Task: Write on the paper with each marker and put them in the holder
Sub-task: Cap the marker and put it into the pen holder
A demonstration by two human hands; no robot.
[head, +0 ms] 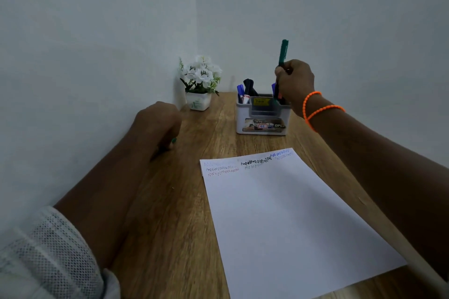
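1. Head view, materials: a wood-grain table top with long brown streaks carries a smooth white rectangular sheet of paper, laid slightly askew. Zigzag scribbles in red, black, green and blue run along its far edge.

2. Beyond the paper's far edge stands a pale grey, boxy plastic pen holder with rounded corners, a printed label on its front wall and a yellow sticker on an inner divider. Blue-capped and black markers stand in its left compartment, tilted a little.

3. To the left of the holder, in the wall corner, sits a small square white pot of white artificial flowers with green leaves.

4. Hand pose: the right hand hovers over the holder's right side, wrist bent, two bright orange cord bracelets around it. Its fingers are curled round a dark green, slim cylindrical marker.

5. The green marker's long axis is nearly vertical, leaning slightly right at the top; its upper end rises above the fist, and its lower part is hidden behind the hand, over the holder's right compartment. Whether it touches the holder cannot be told.

6. The left hand rests on the table well left of the holder, fingers curled under in a loose fist; a small green piece shows at the fingertips, and what it is cannot be told. A white mesh sleeve covers the upper forearm.
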